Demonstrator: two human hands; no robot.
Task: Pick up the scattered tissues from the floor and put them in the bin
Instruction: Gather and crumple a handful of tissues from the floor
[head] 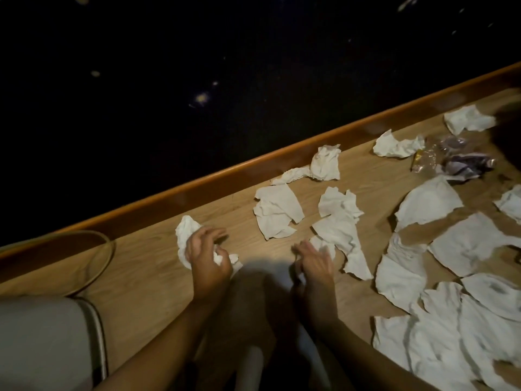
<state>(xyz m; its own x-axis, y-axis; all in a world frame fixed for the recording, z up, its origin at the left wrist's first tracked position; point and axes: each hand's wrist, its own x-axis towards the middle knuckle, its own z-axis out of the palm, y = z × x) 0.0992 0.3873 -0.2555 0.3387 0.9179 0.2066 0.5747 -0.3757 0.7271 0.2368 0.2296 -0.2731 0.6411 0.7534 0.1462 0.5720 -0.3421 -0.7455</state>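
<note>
Several crumpled white tissues lie scattered on the wooden floor (146, 277). My left hand (207, 256) is shut on a bunched white tissue (184, 231) at the left of the spread. To its right, my right hand (314, 265) hovers with fingers apart, its fingertips touching the lower edge of a long torn tissue (341, 230). More tissues lie further out, one flat piece (277, 211) near the skirting and a dense pile (451, 328) at the lower right. No bin is clearly visible.
An orange-brown skirting board (253, 167) runs diagonally along the floor's far edge, with darkness beyond. A crumpled clear plastic wrapper (451, 159) lies among the tissues at the right. A pale cable loop (104, 258) and a light grey object (42, 342) sit at the left.
</note>
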